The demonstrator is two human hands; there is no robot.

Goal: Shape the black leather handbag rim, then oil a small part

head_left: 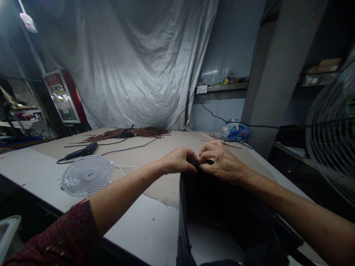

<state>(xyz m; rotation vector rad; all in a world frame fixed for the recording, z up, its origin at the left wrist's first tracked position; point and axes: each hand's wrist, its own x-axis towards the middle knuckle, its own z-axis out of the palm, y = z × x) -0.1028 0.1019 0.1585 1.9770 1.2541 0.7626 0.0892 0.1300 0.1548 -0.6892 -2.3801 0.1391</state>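
Black bag (210,195) below my left grip (181,160) and right grip (222,161)
I have both pinched closed on its edge (195,163).

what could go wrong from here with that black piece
The left hand and right hand pinch the edge of the black piece close together, so it might slip. The white fan lies beside the left forearm and could get knocked. The black cord across the table might snag.
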